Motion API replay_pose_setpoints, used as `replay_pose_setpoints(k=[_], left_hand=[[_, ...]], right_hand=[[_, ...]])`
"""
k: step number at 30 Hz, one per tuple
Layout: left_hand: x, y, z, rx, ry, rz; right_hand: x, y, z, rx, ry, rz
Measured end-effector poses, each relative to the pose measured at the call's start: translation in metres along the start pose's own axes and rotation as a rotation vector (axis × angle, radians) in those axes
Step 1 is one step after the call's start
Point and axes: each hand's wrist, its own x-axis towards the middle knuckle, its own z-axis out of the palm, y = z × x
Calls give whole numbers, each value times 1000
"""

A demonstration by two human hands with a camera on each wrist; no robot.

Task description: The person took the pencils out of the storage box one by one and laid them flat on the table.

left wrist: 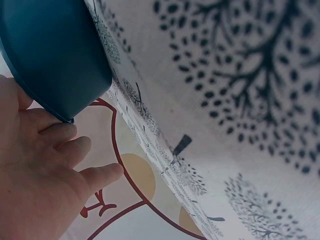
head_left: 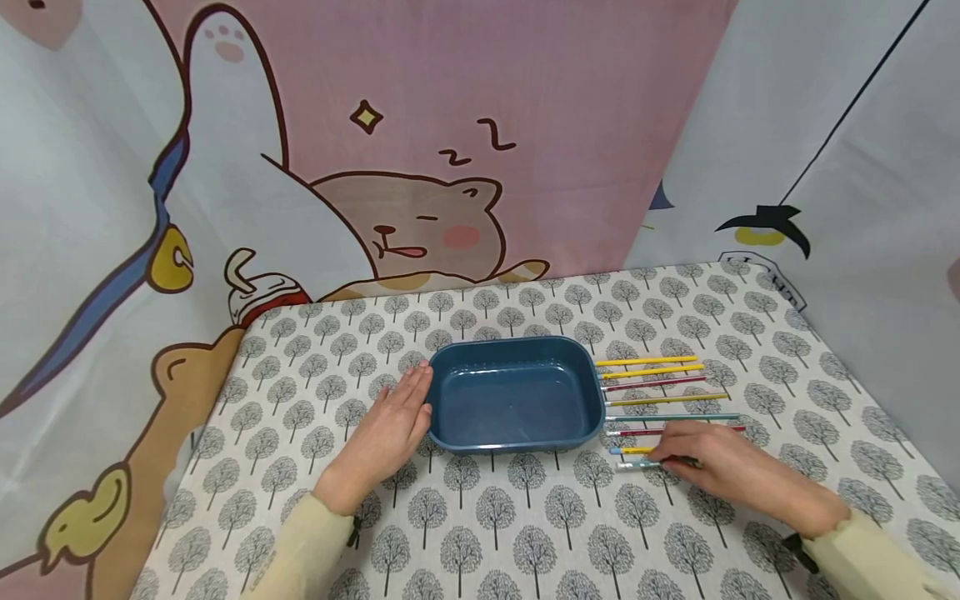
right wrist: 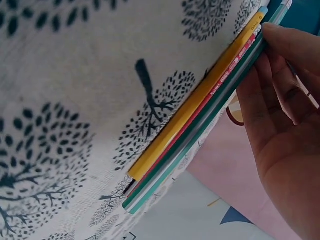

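A dark blue rectangular tray (head_left: 517,446) rests on the cloth. My left hand (head_left: 396,422) lies along its left side, fingers fairly straight and touching the rim; the left wrist view shows this hand (left wrist: 47,170) at the tray wall (left wrist: 60,60). Right of the tray, my right hand (head_left: 712,458) pinches a green-and-white striped pencil (right wrist: 200,122) between thumb and fingers. Close beside that one lie a yellow pencil (right wrist: 200,95) with a blue end and a red pencil (right wrist: 220,82).
More pencils lie in a roughly parallel row along the tray's right side, among them a yellow pencil (head_left: 652,371), a gold pencil (head_left: 667,400) and a green pencil (head_left: 675,417). A tree-patterned cloth (head_left: 465,533) covers the table. Printed curtains (head_left: 585,150) hang behind it.
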Motion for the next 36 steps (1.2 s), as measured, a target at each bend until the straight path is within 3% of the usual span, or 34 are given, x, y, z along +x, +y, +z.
replay_pose_setpoints(k=[36], left_hand=[[0,0,0,1,-7,-13]], right_hand=[[-3,3,7,-36,-48,30]])
